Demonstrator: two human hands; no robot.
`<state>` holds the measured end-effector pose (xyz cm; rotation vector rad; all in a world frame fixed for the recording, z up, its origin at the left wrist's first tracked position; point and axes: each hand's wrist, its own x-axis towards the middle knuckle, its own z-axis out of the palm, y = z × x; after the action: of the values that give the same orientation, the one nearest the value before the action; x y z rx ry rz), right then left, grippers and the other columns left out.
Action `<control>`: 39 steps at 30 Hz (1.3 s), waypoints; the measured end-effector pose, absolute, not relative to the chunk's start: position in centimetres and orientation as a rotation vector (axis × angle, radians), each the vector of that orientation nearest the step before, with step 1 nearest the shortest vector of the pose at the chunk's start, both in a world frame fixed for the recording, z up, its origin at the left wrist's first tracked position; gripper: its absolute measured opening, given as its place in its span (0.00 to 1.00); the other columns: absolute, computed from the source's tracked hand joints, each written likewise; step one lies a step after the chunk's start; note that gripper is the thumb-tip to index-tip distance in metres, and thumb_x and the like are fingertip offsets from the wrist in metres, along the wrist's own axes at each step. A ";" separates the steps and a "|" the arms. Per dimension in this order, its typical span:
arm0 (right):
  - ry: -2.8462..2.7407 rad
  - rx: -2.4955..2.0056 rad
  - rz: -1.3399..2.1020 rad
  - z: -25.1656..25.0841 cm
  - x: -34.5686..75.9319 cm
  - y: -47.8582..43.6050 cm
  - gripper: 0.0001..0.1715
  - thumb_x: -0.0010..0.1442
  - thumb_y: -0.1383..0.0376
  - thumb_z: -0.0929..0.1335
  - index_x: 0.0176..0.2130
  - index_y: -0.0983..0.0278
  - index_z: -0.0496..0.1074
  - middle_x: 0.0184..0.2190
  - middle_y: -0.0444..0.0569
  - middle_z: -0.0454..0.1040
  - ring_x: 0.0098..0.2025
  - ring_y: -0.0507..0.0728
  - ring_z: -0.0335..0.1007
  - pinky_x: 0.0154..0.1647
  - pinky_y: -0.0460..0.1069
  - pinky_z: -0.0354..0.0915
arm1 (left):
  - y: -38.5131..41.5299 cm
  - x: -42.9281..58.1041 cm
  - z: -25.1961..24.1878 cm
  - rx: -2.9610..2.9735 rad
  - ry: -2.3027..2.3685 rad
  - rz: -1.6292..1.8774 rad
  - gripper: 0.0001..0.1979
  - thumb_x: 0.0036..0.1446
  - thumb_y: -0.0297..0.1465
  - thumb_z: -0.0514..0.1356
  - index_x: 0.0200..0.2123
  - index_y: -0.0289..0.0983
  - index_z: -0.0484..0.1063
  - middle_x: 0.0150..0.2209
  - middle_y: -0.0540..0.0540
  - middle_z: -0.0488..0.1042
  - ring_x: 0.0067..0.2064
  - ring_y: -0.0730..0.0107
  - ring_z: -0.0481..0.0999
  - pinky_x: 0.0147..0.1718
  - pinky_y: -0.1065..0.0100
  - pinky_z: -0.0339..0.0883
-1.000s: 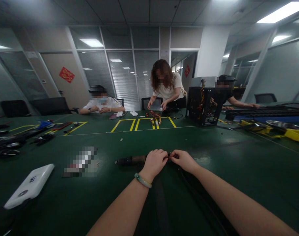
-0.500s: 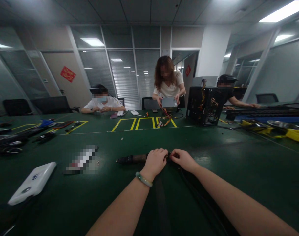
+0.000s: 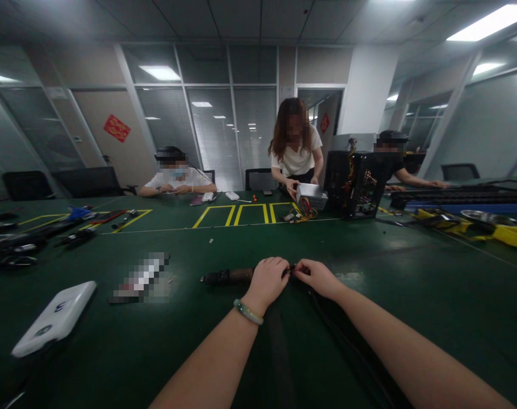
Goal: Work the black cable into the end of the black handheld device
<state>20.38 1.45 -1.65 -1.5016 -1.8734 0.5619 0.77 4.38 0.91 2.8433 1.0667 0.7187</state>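
A dark cylindrical tool like an electric screwdriver lies sideways on the green table, its narrow tip pointing left. My left hand, with a jade-like bangle at the wrist, is wrapped over the tool's right end and hides it. Close beside it, my right hand pinches the dark plug or cable end that meets the tool there; the fingers cover most of the joint. From under my right hand a black cable runs down along the forearm toward the near edge.
A white device and a pixelated flat object lie to the left, with dark tools beyond. Across the table a person holds a metal box beside a black computer case. Yellow straps lie at right.
My hands stay nearly where they were, with only slight finger movement. Across the table, the person has lowered and tilted the metal box to the right, toward the computer case.
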 end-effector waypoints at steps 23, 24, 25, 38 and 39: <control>-1.867 -1.519 0.573 -1.1 20.3 1.3 0.08 0.58 0.61 0.67 0.34 0.63 0.73 0.30 0.44 0.76 0.33 0.54 0.70 0.36 0.48 0.63 | 4.7 0.9 0.5 2.849 1.027 0.728 0.06 0.61 0.31 0.56 0.41 0.41 0.70 0.42 0.48 0.72 0.45 0.66 0.69 0.45 0.64 0.61; -1.869 -1.519 0.568 -1.1 20.3 1.3 0.08 0.58 0.61 0.67 0.34 0.63 0.73 0.30 0.44 0.76 0.33 0.54 0.70 0.35 0.48 0.63 | 4.6 0.8 0.5 2.844 1.034 0.740 0.06 0.60 0.31 0.57 0.42 0.41 0.70 0.42 0.48 0.72 0.46 0.65 0.69 0.45 0.64 0.61; -1.870 -1.520 0.566 -1.1 20.3 1.3 0.08 0.58 0.61 0.67 0.34 0.63 0.73 0.30 0.44 0.76 0.33 0.54 0.70 0.35 0.48 0.63 | 4.6 0.8 0.5 2.838 1.045 0.752 0.07 0.60 0.31 0.58 0.42 0.41 0.70 0.42 0.48 0.72 0.46 0.65 0.69 0.45 0.64 0.61; -1.868 -1.487 0.639 -1.5 20.7 1.6 0.09 0.58 0.60 0.67 0.35 0.63 0.73 0.32 0.44 0.76 0.35 0.55 0.70 0.38 0.48 0.64 | 4.6 0.6 0.6 2.837 1.015 0.787 0.09 0.60 0.32 0.58 0.45 0.41 0.68 0.44 0.48 0.71 0.47 0.66 0.69 0.47 0.64 0.61; -1.869 -1.487 0.637 -1.5 20.7 1.6 0.09 0.58 0.59 0.67 0.35 0.63 0.73 0.32 0.44 0.76 0.35 0.55 0.70 0.38 0.48 0.63 | 4.6 0.5 0.7 2.829 1.029 0.799 0.10 0.60 0.32 0.58 0.45 0.41 0.67 0.44 0.48 0.71 0.47 0.65 0.69 0.47 0.63 0.61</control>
<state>20.72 1.61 -1.55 -1.4872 -1.8691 0.6373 0.55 4.58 0.69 2.8287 1.0286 0.7994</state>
